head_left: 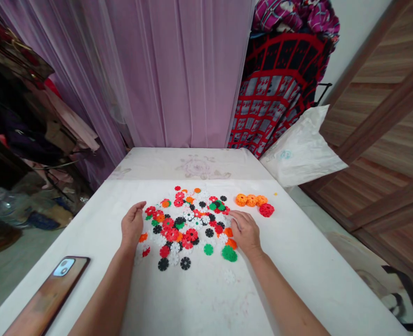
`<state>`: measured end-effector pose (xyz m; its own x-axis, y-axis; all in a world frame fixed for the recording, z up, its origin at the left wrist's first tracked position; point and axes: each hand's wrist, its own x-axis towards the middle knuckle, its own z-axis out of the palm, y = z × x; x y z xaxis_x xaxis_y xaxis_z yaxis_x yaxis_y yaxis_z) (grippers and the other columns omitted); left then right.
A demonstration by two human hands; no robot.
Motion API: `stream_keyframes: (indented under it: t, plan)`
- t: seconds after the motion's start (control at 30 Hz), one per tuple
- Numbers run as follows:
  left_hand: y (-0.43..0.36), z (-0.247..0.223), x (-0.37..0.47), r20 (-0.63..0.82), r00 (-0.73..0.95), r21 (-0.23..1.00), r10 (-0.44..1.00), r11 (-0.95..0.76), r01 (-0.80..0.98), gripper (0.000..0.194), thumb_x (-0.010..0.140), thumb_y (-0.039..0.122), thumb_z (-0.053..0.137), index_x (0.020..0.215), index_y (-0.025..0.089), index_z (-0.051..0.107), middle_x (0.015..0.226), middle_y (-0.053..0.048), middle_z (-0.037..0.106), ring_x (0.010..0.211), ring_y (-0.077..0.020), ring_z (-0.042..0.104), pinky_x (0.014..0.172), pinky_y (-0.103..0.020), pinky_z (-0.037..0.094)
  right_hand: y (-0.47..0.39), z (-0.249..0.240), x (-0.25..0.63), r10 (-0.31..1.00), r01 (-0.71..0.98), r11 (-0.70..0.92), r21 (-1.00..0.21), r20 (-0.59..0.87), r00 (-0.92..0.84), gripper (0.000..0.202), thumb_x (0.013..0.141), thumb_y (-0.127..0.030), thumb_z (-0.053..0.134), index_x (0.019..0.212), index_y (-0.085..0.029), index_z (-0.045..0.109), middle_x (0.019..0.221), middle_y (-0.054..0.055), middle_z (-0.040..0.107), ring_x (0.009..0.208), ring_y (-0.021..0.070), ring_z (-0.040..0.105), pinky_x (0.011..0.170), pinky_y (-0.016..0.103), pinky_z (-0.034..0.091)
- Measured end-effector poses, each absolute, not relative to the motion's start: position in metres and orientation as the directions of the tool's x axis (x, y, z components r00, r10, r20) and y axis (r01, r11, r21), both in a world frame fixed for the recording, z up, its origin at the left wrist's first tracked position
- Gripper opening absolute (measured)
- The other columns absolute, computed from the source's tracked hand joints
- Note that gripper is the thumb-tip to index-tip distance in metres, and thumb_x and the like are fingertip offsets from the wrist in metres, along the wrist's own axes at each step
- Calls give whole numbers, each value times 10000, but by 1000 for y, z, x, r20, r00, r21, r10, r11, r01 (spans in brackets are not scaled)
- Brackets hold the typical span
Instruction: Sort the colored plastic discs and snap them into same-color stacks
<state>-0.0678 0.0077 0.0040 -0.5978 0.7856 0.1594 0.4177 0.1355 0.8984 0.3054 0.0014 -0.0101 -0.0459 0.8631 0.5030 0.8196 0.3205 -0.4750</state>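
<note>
A loose pile of flower-shaped plastic discs (170,234) in red, black, white, orange and green is spread over the white table. At the pile's left edge, my left hand (132,227) rests on its side, fingers stretched and slightly cupped, holding nothing visible. My right hand (246,232) is at the right edge, fingers reaching over the outer discs and thumb apart from them. Its fingertips are beside red and orange discs; whether they touch is unclear. Near its wrist lie overlapping green discs (229,253). Beyond it are orange disc stacks (251,200) and a red stack (266,210).
A phone (49,294) lies face down at the table's (297,270) left. A white plastic bag (299,149) hangs by the far right edge. Purple curtains (178,70) stand behind, clothes and bags (28,116) at left, wooden doors (377,116) at right.
</note>
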Motion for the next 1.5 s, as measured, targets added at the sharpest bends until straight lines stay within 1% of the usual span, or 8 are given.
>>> stream_keyframes:
  t: [0.17, 0.3, 0.4, 0.5, 0.7, 0.97, 1.2, 1.5]
  plan:
    - [13, -7, -71, 121, -594, 959, 795, 60, 275, 350, 829, 292, 470, 1043, 193, 728, 1136, -77, 753, 1126, -218, 674, 1047, -391, 508, 8, -9, 284, 847, 742, 385, -549, 530, -47, 322, 905, -220, 450, 981, -255, 760, 1040, 51, 777, 1023, 231, 678, 975, 410, 530]
    - [17, -16, -74, 133, -610, 980, 781, -12, 198, 331, 830, 309, 482, 1017, 194, 730, 1123, -83, 748, 1118, -219, 671, 1000, -387, 538, 0, -4, 260, 763, 633, 576, -517, 618, -189, 247, 921, -215, 512, 946, -254, 754, 959, 38, 784, 924, 208, 694, 905, 370, 533]
    - [17, -18, -74, 128, -616, 981, 777, -6, 196, 324, 789, 308, 533, 1022, 211, 737, 1090, -68, 753, 1104, -216, 672, 1019, -382, 513, -12, 3, 241, 757, 624, 617, -479, 578, -305, 172, 901, -204, 581, 908, -259, 744, 916, 14, 781, 895, 193, 686, 858, 337, 498]
    - [15, -14, -72, 115, -629, 972, 769, 43, 232, 327, 777, 333, 553, 1017, 221, 746, 1033, -53, 762, 1022, -206, 686, 977, -360, 513, -21, 10, 226, 802, 689, 575, -442, 471, -368, 49, 852, -267, 694, 877, -254, 734, 876, 7, 774, 883, 202, 669, 815, 329, 453]
    - [10, -4, -65, 116, -620, 943, 776, 110, 315, 402, 767, 423, 570, 1039, 194, 756, 857, -33, 741, 753, -173, 643, 716, -295, 521, -30, 17, 206, 898, 827, 428, -364, 272, -345, 218, 785, -407, 786, 901, -237, 716, 915, 30, 764, 944, 240, 640, 841, 344, 402]
    - [8, 3, -61, 118, -595, 937, 795, 110, 332, 379, 781, 389, 562, 1044, 197, 756, 905, -41, 753, 807, -173, 670, 789, -299, 534, -33, 20, 198, 936, 853, 349, -389, 195, -293, 259, 794, -381, 780, 996, -231, 718, 995, 41, 759, 995, 252, 625, 868, 354, 386]
    - [10, 3, -62, 117, -586, 927, 802, 125, 355, 396, 772, 397, 561, 1045, 190, 759, 850, -36, 742, 749, -167, 657, 733, -290, 533, -32, 22, 202, 923, 804, 384, -453, 204, -326, 88, 861, -328, 720, 913, -278, 771, 984, -5, 784, 995, 212, 628, 863, 333, 379]
    - [10, 1, -62, 160, -578, 912, 800, 105, 397, 408, 757, 420, 556, 1024, 188, 761, 845, -42, 744, 754, -172, 655, 738, -291, 535, -36, 32, 204, 939, 848, 342, -406, 106, -328, 166, 888, -390, 695, 982, -270, 763, 1075, 10, 768, 1064, 233, 606, 895, 361, 370]
